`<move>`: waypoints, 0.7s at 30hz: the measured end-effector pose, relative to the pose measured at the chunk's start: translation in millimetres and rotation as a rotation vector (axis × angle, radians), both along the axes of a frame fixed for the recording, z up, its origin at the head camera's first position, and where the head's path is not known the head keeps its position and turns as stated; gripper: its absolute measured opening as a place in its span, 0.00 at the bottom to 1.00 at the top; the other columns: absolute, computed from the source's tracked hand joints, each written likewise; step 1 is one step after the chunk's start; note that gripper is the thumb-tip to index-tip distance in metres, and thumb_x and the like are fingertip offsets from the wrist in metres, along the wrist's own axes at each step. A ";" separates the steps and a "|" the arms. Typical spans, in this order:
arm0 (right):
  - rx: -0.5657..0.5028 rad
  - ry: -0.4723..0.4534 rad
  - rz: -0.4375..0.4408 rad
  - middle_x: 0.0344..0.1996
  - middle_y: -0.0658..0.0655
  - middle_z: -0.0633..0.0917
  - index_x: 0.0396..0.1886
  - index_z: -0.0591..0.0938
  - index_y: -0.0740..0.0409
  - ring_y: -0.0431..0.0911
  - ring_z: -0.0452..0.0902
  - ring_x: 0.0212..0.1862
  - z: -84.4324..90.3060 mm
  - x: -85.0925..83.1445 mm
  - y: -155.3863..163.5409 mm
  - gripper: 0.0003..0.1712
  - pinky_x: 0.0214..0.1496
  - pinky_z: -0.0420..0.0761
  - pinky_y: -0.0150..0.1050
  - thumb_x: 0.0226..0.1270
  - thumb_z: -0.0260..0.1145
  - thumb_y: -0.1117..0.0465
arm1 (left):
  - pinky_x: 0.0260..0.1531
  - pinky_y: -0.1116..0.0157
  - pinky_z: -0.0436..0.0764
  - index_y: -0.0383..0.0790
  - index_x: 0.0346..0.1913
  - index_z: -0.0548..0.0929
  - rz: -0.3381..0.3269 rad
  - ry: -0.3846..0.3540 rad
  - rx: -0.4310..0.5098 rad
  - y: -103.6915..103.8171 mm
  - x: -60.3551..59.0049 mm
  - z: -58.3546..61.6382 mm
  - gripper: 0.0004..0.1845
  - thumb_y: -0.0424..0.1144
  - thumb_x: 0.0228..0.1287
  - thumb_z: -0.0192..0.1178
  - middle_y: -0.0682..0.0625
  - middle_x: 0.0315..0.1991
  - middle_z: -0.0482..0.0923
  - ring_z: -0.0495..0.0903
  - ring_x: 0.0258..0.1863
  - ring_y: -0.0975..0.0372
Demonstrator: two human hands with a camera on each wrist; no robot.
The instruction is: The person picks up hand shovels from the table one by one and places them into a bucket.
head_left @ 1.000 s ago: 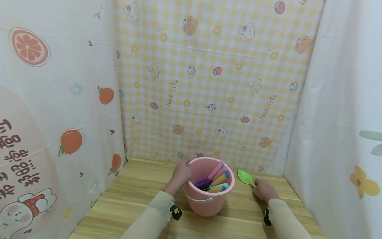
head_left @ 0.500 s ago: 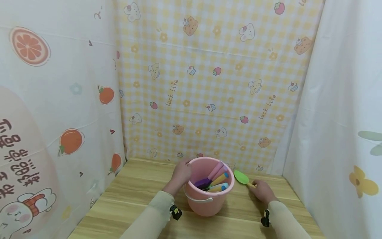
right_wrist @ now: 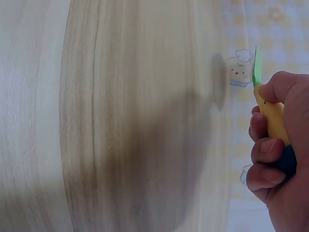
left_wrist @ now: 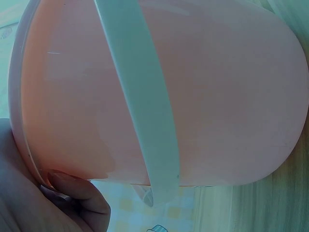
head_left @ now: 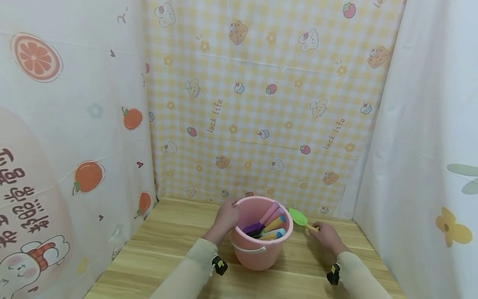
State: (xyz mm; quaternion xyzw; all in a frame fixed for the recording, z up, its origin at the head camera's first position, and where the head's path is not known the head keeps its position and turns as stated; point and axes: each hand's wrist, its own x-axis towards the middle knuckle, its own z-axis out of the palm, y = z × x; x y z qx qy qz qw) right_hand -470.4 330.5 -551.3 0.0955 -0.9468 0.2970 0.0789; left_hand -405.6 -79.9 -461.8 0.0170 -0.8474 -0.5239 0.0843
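Note:
A pink bucket with a white handle stands upright on the wooden table. Gripping its left rim is my left hand; the left wrist view shows the fingers curled over that rim. Inside lean several tools, among them a purple one with a pink grip and others with yellow-and-blue handles. To the bucket's right, my right hand holds a small green trowel by its yellow handle. In the right wrist view the trowel is above the table, seen edge-on.
The wooden table extends around the bucket. A yellow checked cloth hangs close behind. White printed sheets close off the left and right sides.
My right hand has moved slightly left with the trowel, bringing the green blade close to the bucket's right rim. The left hand and the bucket stay in place.

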 end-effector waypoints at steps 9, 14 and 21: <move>-0.033 0.024 -0.005 0.25 0.52 0.81 0.48 0.87 0.70 0.44 0.71 0.23 24.6 9.7 -7.5 0.16 0.23 0.71 0.36 0.73 0.69 0.60 | 0.67 0.38 0.81 0.43 0.74 0.83 0.001 0.005 0.004 0.2 0.1 -0.1 0.24 0.37 0.86 0.46 0.38 0.71 0.82 0.80 0.69 0.38; -0.042 0.040 -0.005 0.28 0.54 0.83 0.51 0.87 0.72 0.45 0.71 0.24 34.9 13.1 -11.6 0.17 0.23 0.72 0.36 0.73 0.68 0.61 | 0.68 0.38 0.80 0.42 0.75 0.82 0.002 0.008 -0.004 0.2 -1.3 -1.2 0.23 0.38 0.87 0.47 0.38 0.71 0.81 0.79 0.70 0.37; -0.057 0.020 -0.011 0.28 0.54 0.82 0.53 0.87 0.69 0.46 0.71 0.25 48.2 16.0 -18.0 0.17 0.24 0.71 0.37 0.74 0.66 0.60 | 0.68 0.39 0.80 0.42 0.74 0.83 0.005 0.006 -0.009 0.2 -1.4 -1.9 0.23 0.38 0.87 0.46 0.37 0.71 0.81 0.79 0.69 0.37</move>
